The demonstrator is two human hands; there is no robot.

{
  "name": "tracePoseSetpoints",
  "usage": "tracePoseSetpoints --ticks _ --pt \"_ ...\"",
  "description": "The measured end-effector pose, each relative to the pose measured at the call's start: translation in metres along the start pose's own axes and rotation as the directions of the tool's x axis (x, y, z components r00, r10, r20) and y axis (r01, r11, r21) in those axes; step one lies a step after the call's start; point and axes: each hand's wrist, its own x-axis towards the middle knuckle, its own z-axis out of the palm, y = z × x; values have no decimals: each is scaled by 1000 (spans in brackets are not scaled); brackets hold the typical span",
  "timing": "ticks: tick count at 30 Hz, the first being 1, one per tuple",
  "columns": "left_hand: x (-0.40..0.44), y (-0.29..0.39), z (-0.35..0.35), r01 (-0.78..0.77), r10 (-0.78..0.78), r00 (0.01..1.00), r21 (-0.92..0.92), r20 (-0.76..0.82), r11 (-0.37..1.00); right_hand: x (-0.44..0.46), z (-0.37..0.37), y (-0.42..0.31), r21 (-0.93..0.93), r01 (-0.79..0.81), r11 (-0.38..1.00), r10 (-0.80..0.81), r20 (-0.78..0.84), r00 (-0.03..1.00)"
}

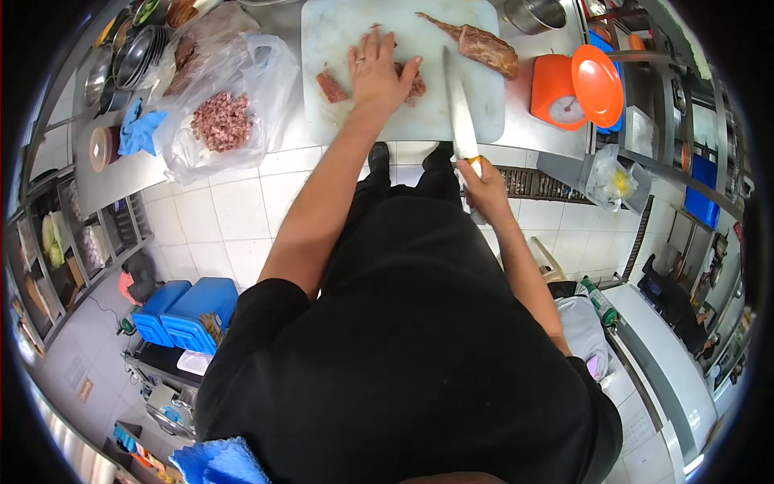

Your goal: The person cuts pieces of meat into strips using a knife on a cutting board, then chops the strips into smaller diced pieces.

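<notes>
My left hand (379,77) lies flat on the white cutting board (339,32), fingers spread. Meat shows beside its thumb, partly under the palm, so I cannot tell how much is covered. A reddish piece of meat (331,86) rests left of this hand. My right hand (486,189), at the board's near edge, is closed around the handle of a large kitchen knife (461,113). The blade points away from me over the board's right side. Beyond it lies a long browned chunk of meat (488,52), narrowing to a thin end.
To the left, a clear plastic bag (270,89) holds diced meat (222,121), with a blue cloth (141,129) and stacked metal bowls (141,56) nearby. On the right stands an orange scale (556,85) with an orange plate (597,85). A metal pot (536,14) is behind.
</notes>
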Motion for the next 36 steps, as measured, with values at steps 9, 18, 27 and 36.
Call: tracePoseSetpoints --ticks 9,18,27,36 --pt "-30 35 -8 -34 39 999 -467 2 884 20 39 -39 -130 35 991 -23 90 996" --pt "-11 -6 3 33 -56 998 -445 -37 895 5 10 -38 -480 158 863 -159 39 986" --pt "-12 -12 -8 175 -127 984 -549 125 817 5 4 -24 -492 225 841 -254 9 967" --pt "-9 -6 -24 248 -114 965 -678 236 692 2 2 -25 -439 153 885 -163 15 986"
